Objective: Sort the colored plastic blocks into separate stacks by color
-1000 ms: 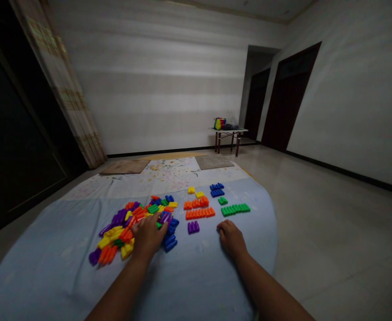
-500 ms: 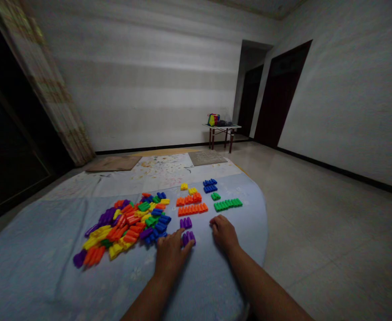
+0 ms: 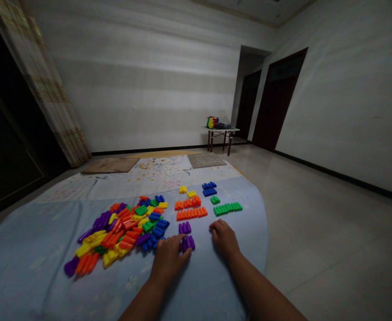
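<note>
My left hand [image 3: 169, 255] is at the lower purple ribbed plastic piece [image 3: 188, 243], thumb on the near side and fingertips at its left and far side, closed on it. Just beyond lies another purple ribbed piece [image 3: 184, 228]. To the right, my right hand [image 3: 224, 236] rests on the cloth with fingers curled in and nothing visible in them. Ahead of it are a green row [image 3: 228, 209] and a short green piece [image 3: 215, 200]. Two orange rows [image 3: 192, 213] lie beyond the purple pieces, with yellow pieces [image 3: 191, 194] and blue pieces [image 3: 210, 192] farther back.
A mixed heap of coloured plastic pieces [image 3: 122, 232] spreads left of my left hand. The table has a pale blue cloth [image 3: 216, 285] with a floral cloth [image 3: 162, 171] beyond. Two flat boards, one brown [image 3: 112, 165], lie at the far end. A small table [image 3: 221, 129] stands by the wall.
The camera view has shifted slightly, so the table appears a little lower. My left thumb and fingers have moved slightly about the lower purple piece. My right hand stays nearly in place.
</note>
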Demonstrator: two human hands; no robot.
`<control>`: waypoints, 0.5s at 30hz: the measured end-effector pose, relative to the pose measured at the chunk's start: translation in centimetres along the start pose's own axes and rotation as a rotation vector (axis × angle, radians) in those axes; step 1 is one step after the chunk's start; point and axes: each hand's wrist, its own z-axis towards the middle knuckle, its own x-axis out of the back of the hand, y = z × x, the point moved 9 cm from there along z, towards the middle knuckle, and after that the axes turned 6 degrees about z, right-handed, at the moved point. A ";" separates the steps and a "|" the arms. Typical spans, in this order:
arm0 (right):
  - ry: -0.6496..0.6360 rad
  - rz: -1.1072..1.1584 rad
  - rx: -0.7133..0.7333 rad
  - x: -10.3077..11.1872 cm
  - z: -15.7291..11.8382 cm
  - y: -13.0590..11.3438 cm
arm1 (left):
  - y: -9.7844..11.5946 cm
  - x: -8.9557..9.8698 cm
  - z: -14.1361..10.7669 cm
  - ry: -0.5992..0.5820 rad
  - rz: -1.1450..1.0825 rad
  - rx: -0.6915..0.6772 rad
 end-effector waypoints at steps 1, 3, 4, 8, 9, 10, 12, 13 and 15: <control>0.000 -0.001 -0.001 0.1 0.0 -0.1 | -0.1 0.3 -0.1 0.037 0.000 -0.012; -0.002 0.000 -0.003 0.2 0.0 -0.2 | -0.3 1.1 -0.4 0.121 -0.008 -0.033; -0.001 0.001 -0.003 0.3 0.0 -0.2 | -0.5 1.5 -0.6 0.163 -0.015 -0.046; -0.004 0.009 -0.007 0.4 0.0 -0.2 | -2.0 3.6 -1.1 0.337 -0.042 -0.035; -0.005 0.011 -0.008 0.3 0.0 -0.2 | -2.6 4.0 -1.2 0.374 -0.052 -0.012; -0.007 0.014 -0.009 0.3 0.0 -0.2 | -3.1 4.4 -1.3 0.405 -0.063 0.015; -0.008 0.023 -0.007 0.2 0.0 -0.1 | -4.0 4.7 -1.4 0.439 -0.085 0.063; -0.008 0.029 -0.004 0.2 0.0 -0.1 | -4.3 4.7 -1.3 0.446 -0.095 0.078; -0.002 0.040 0.003 0.2 -0.1 -0.1 | -4.7 4.7 -1.2 0.453 -0.113 0.090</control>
